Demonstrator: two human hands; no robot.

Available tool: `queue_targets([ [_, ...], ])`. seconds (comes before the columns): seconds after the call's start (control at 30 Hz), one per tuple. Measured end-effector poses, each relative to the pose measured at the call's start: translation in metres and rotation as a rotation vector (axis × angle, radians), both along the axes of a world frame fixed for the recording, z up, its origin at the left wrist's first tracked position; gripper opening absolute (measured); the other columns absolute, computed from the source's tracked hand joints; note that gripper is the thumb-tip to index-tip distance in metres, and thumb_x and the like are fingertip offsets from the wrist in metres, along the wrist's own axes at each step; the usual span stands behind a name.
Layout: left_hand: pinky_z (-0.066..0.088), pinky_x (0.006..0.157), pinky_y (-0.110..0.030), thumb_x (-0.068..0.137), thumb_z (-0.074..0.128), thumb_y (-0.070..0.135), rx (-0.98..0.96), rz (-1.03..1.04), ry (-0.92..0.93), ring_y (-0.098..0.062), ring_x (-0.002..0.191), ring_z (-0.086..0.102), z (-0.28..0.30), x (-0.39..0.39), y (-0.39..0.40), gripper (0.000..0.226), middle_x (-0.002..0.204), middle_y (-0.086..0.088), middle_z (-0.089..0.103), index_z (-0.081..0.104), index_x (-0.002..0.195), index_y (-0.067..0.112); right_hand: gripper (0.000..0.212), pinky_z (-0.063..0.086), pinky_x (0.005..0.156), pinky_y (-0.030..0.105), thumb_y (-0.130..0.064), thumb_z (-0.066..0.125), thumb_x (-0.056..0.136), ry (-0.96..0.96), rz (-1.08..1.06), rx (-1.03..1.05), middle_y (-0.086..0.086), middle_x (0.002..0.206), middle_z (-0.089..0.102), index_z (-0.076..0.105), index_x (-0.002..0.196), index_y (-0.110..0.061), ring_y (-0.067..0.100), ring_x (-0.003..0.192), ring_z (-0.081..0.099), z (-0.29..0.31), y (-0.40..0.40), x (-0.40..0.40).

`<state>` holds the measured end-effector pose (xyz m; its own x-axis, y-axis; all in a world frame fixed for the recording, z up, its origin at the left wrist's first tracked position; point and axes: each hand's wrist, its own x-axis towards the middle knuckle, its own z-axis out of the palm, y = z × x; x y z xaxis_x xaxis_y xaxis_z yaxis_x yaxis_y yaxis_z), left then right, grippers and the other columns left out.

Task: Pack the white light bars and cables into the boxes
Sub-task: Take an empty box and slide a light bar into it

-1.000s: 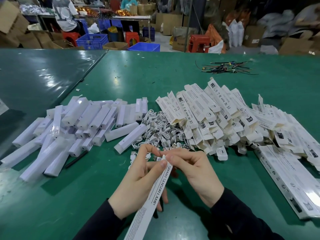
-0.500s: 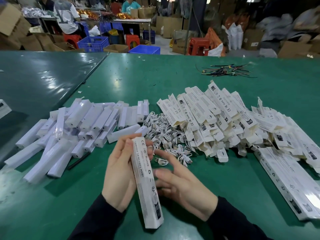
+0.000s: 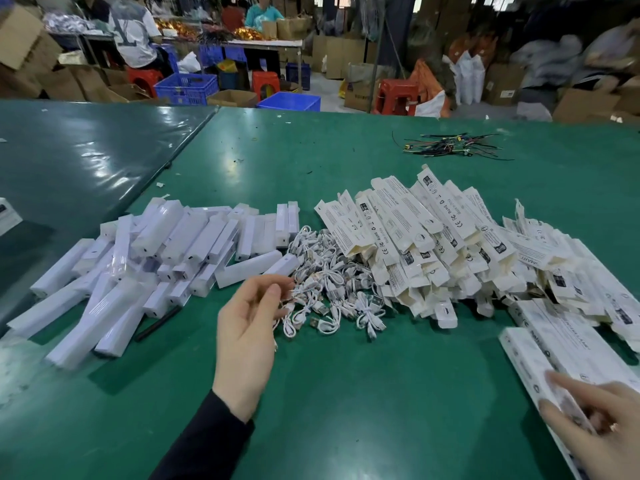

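With the right hand (image 3: 602, 431) resting straight fingers on a packed box (image 3: 540, 382) right of the cable pile (image 3: 332, 289), the left hand (image 3: 247, 327), fingers loosely curled and empty, reaches a cable, which is probably light and limp: pinch its coiled middle.

Right hand (image 3: 602, 434): cut off by the lower right edge; motion-blurred, grip on the packed box (image 3: 533, 372) cannot be told.
Packed box: near end hidden under the fingers and blurred.
Left hand (image 3: 247, 337): fingertips blur into the cables (image 3: 329, 278); contact unclear.
Flat boxes (image 3: 433, 244): small print unreadable.
Light bars (image 3: 138, 265): lower ones buried in the pile.
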<state>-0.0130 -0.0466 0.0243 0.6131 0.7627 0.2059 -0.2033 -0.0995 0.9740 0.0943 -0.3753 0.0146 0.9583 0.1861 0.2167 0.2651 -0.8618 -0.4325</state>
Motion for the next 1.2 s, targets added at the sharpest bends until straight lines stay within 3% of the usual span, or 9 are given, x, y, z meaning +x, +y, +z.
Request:
queue_targets([
  [0.1,0.047,0.068,-0.022,0.097,0.053,0.004,0.178,0.111,0.049,-0.007,0.075,0.059,-0.005,-0.002,0.010,0.026,0.089,0.008,0.070,0.068,0.088,0.024,0.035,0.054,0.064,0.044,-0.034,0.074,0.069,-0.137,-0.104,-0.158,0.001,0.078,0.055,0.078,0.101,-0.020,0.026,0.062,0.055,-0.019,0.000,0.023],
  [0.2,0.041,0.057,-0.025,0.097,0.054,0.010,0.292,0.222,0.129,-0.010,0.064,0.050,-0.010,-0.004,0.023,0.027,0.089,0.017,0.064,0.065,0.088,0.033,0.027,0.055,0.066,0.051,-0.016,0.082,0.068,-0.237,-0.118,-0.249,0.012,0.093,0.058,0.079,0.094,-0.011,0.035,0.072,0.058,-0.018,0.015,0.039],
  [0.3,0.043,0.073,-0.033,0.096,0.052,0.010,0.455,0.337,0.193,-0.013,0.088,0.052,-0.013,-0.005,0.035,0.024,0.094,0.021,0.059,0.065,0.090,0.029,0.022,0.050,0.074,0.056,-0.017,0.078,0.075,-0.386,-0.060,-0.149,0.014,0.101,0.054,0.076,0.096,-0.010,0.039,0.083,0.055,0.001,0.037,0.047],
  [0.4,0.032,0.080,-0.026,0.092,0.050,0.011,0.662,0.395,0.260,-0.016,0.099,0.045,-0.016,-0.001,0.045,0.016,0.097,0.008,0.056,0.065,0.093,0.017,0.016,0.049,0.073,0.055,-0.015,0.076,0.080,-0.525,0.209,0.062,0.003,0.097,0.055,0.074,0.096,-0.014,0.027,0.082,0.055,0.026,0.077,0.038],
  [0.57,0.040,0.082,-0.041,0.082,0.073,0.008,0.919,0.291,0.443,-0.031,0.097,0.050,-0.024,0.011,0.046,0.017,0.100,-0.009,0.060,0.068,0.098,0.005,0.013,0.041,0.081,0.035,-0.012,0.075,0.081,-0.295,0.539,0.100,-0.007,0.089,0.062,0.072,0.092,-0.018,0.012,0.084,0.057,0.033,0.157,0.018],
  [0.67,0.039,0.084,-0.039,0.082,0.075,0.012,0.921,0.286,0.451,-0.030,0.098,0.049,-0.026,0.010,0.048,0.020,0.100,-0.007,0.061,0.067,0.100,0.008,0.018,0.031,0.084,0.031,-0.020,0.068,0.087,-0.297,0.465,0.078,-0.002,0.104,0.062,0.068,0.105,-0.018,0.019,0.099,0.057,0.020,0.182,0.026],
  [0.8,0.033,0.087,-0.031,0.082,0.074,0.008,0.884,0.341,0.396,-0.025,0.098,0.047,-0.025,0.006,0.052,0.016,0.097,-0.005,0.060,0.066,0.096,0.008,0.061,0.019,0.103,0.044,-0.060,0.046,0.092,-0.238,0.235,-0.146,0.007,0.139,0.042,0.044,0.139,-0.022,0.025,0.130,0.036,0.006,0.191,0.043],
  [0.97,0.040,0.082,-0.040,0.085,0.069,0.008,0.908,0.304,0.344,-0.024,0.095,0.047,-0.028,0.008,0.045,0.011,0.096,-0.002,0.059,0.065,0.095,0.010,0.061,0.014,0.100,0.045,-0.071,0.028,0.091,-0.329,0.171,-0.096,0.005,0.132,0.048,0.058,0.119,-0.025,0.023,0.125,0.036,0.015,0.218,0.050],
  [1.2,0.040,0.084,-0.035,0.086,0.068,0.008,0.904,0.298,0.306,-0.017,0.096,0.044,-0.030,0.006,0.044,0.008,0.095,0.000,0.059,0.065,0.092,0.011,0.021,0.015,0.101,0.044,-0.048,0.053,0.092,-0.268,0.084,-0.125,-0.001,0.127,0.051,0.064,0.091,-0.030,0.020,0.122,0.036,0.016,0.231,0.059],
])
